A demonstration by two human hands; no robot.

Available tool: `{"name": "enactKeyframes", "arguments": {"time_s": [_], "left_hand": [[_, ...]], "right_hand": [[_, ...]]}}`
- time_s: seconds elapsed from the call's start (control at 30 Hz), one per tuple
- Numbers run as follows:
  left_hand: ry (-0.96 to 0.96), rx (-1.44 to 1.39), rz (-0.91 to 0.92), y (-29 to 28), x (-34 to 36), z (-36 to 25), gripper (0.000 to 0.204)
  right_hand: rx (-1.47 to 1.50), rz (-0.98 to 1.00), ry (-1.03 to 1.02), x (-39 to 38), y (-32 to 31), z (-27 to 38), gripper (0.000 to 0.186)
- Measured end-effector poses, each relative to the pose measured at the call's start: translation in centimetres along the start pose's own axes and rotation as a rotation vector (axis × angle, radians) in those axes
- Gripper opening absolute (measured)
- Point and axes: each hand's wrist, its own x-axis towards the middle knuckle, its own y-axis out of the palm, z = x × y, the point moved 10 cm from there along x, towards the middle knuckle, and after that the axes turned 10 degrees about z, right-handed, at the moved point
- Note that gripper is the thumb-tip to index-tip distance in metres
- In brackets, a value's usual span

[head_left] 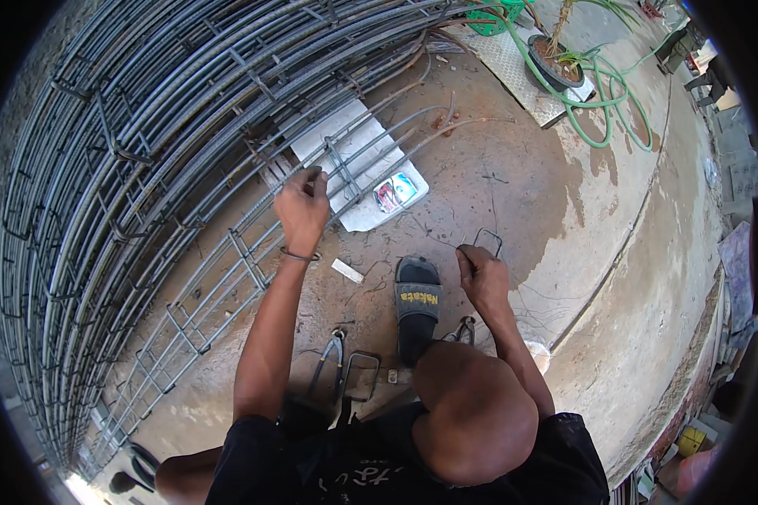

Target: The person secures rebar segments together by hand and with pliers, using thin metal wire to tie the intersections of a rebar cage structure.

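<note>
Concrete flr (615, 227) | L hand (301, 210) at rebar cage (244, 252) (grip: can't tell) | R hand (485, 276) pinching wire (437, 235)

Along the upper right, a bright green plastic basket (486, 20) sits near a round black plant pot (554, 76) filled with brown soil, out of which grows a plant with long green leaves (615, 12). A pale green hose (589, 104) loops around the pot and over the floor beside a silver-grey textured metal plate (526, 94). The grey-brown concrete floor (632, 261) carries a broad dark damp patch and a long narrow groove. A glossy white, blue and red packet (396, 193) lies on a pale flat slab (362, 220). Yellow and pink items (697, 468) crowd the lower right edge, too blurred to identify.
</note>
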Motion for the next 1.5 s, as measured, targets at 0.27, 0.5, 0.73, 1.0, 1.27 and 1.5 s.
{"name": "enactKeyframes", "arguments": {"time_s": [0.27, 0.5, 0.73, 1.0, 1.27, 1.5], "left_hand": [[-0.369, -0.911, 0.280, 9.4, -7.2, 1.1, 0.034], [-0.386, -1.204, 0.146, 12.2, -10.6, 1.1, 0.022], [-0.463, -1.572, 0.028, 13.9, -9.7, 0.7, 0.022], [0.004, -0.213, -0.182, 2.9, -5.7, 2.3, 0.022], [0.503, 1.007, 0.643, 8.0, -0.7, 0.0, 0.039], [0.823, 0.644, 0.383, 4.9, -0.4, -0.2, 0.022]], "right_hand": [[-0.297, 0.083, -0.135, -0.3, -0.2, 3.8, 0.012], [0.013, 0.288, -0.022, -0.7, 4.8, 3.1, 0.025], [0.990, 0.791, 0.494, 3.6, 10.7, 3.1, 0.027], [0.719, 0.540, 0.179, 10.8, 5.9, 0.6, 0.021], [0.740, 0.584, 0.301, 8.0, 7.7, 1.7, 0.020], [0.709, 0.563, 0.291, 6.9, 8.0, 1.8, 0.023]]}}
